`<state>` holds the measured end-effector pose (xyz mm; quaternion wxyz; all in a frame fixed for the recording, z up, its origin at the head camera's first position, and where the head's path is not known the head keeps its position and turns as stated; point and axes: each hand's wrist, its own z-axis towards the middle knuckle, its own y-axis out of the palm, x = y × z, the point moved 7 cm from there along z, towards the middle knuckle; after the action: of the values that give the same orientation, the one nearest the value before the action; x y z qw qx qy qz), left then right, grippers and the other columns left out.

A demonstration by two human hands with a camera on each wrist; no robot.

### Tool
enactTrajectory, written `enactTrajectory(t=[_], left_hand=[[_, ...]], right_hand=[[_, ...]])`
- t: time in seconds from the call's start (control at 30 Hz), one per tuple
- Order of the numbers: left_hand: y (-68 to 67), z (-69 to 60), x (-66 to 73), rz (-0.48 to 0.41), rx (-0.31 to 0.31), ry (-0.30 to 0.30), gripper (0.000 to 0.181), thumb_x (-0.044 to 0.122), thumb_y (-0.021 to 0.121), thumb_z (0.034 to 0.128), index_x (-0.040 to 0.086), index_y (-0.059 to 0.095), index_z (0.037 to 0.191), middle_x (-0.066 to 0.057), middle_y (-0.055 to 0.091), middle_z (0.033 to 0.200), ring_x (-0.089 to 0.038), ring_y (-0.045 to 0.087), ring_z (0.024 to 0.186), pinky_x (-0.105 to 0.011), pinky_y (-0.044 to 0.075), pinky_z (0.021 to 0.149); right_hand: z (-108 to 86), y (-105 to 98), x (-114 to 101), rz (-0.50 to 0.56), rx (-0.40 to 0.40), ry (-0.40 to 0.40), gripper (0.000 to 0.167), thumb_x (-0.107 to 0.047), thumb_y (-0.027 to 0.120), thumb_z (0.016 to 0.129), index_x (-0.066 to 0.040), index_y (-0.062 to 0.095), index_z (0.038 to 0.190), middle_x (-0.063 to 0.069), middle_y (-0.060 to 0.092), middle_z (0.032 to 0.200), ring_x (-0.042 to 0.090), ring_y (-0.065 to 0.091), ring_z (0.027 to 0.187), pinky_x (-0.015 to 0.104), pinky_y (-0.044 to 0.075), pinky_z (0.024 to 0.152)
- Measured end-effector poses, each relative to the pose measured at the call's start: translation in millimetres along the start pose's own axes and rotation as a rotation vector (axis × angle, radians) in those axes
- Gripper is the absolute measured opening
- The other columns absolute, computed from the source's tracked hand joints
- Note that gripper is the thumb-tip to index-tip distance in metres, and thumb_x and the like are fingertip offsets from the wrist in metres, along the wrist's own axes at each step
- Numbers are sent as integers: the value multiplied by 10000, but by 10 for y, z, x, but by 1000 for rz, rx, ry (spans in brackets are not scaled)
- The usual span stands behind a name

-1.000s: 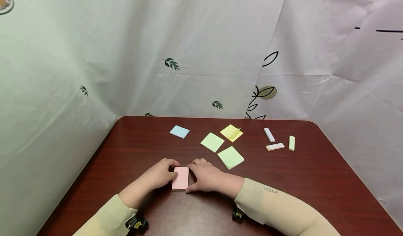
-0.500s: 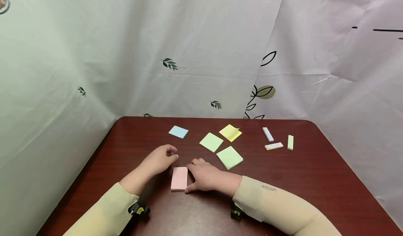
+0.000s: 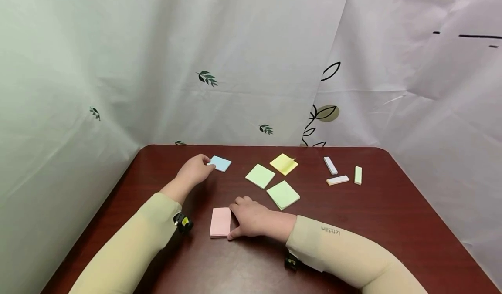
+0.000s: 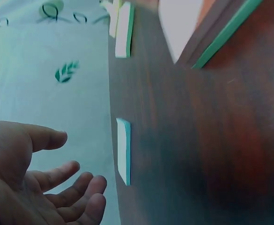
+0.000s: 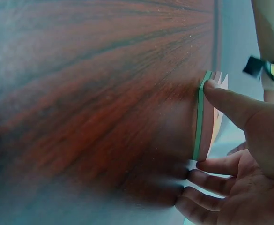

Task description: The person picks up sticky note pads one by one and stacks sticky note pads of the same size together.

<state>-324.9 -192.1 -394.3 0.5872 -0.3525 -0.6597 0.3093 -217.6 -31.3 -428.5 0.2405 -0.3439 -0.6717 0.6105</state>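
A pink sticky-note stack (image 3: 220, 222) lies near the table's middle; the right wrist view shows a green layer under the stack (image 5: 199, 124). My right hand (image 3: 252, 217) holds it by its right side, thumb at the near corner and index finger at the far one; in the right wrist view the hand (image 5: 256, 157) has its other fingers bent beside it. Farther back, the left hand (image 3: 193, 171) is at the left edge of a blue pad (image 3: 221, 163). The left wrist view shows that hand (image 4: 48, 180) with fingers spread, apart from the blue pad (image 4: 123, 152).
Two green pads (image 3: 260, 176) (image 3: 283, 194) and a yellow pad (image 3: 283, 164) with a lifted corner lie right of the blue one. Three narrow strips (image 3: 330, 165) (image 3: 337, 180) (image 3: 358, 175) are farther right. A white patterned curtain (image 3: 235, 67) hangs behind the dark red table (image 3: 313, 224).
My left hand has let go of the pink stack and moved away from me to the blue pad. The right hand stays at the pink stack. The head view has shifted slightly.
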Motion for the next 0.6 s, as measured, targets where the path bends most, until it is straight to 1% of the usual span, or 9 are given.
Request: enactTrajectory(t=[0.13, 0.27, 0.33, 0.4, 0.53, 0.6], left_hand=[[27, 178, -24, 104, -47, -11, 512, 352, 543, 999, -35, 512, 1332, -217, 559, 1319, -364, 559, 1166, -513, 462, 936], [101, 317, -39, 180, -99, -34, 528, 368, 585, 980, -68, 559, 1277, -234, 591, 1243, -345, 597, 1065, -474, 492, 867], [131, 376, -40, 184, -113, -56, 531, 378, 620, 961, -73, 588, 1240, -237, 602, 1204, -329, 604, 1001, -455, 497, 823], [162, 429, -43, 186, -124, -80, 551, 402, 647, 941, -69, 598, 1223, -231, 602, 1196, -314, 596, 975, -442, 492, 813], [218, 505, -53, 187, -144, -109, 633, 455, 649, 927, -72, 572, 1269, -248, 559, 1262, -331, 579, 1024, -455, 483, 856], [238, 533, -62, 190, -146, -116, 674, 471, 645, 925, -71, 543, 1312, -272, 511, 1316, -350, 561, 1061, -469, 473, 883]], right_hand=[[8, 1, 7, -1, -6, 0, 733, -617, 780, 745, -118, 626, 1260, 7, 570, 1114, 176, 527, 1013, 308, 498, 832], [12, -2, 8, 4, -7, 0, 726, -619, 783, 742, -117, 630, 1244, 3, 566, 1096, 175, 525, 1004, 311, 499, 817], [18, -4, 10, 3, -3, 0, 717, -617, 785, 739, -119, 633, 1231, 4, 563, 1081, 180, 527, 1001, 317, 500, 811], [22, 2, 14, 2, -5, 3, 710, -620, 784, 739, -122, 635, 1224, 3, 559, 1072, 183, 527, 1002, 321, 501, 804], [27, 1, 14, -5, -12, 6, 713, -622, 780, 743, -126, 632, 1233, -2, 560, 1081, 179, 526, 1012, 314, 500, 816], [28, -4, 16, -8, -12, 5, 711, -621, 782, 740, -129, 634, 1232, -7, 563, 1085, 175, 525, 1010, 307, 497, 821]])
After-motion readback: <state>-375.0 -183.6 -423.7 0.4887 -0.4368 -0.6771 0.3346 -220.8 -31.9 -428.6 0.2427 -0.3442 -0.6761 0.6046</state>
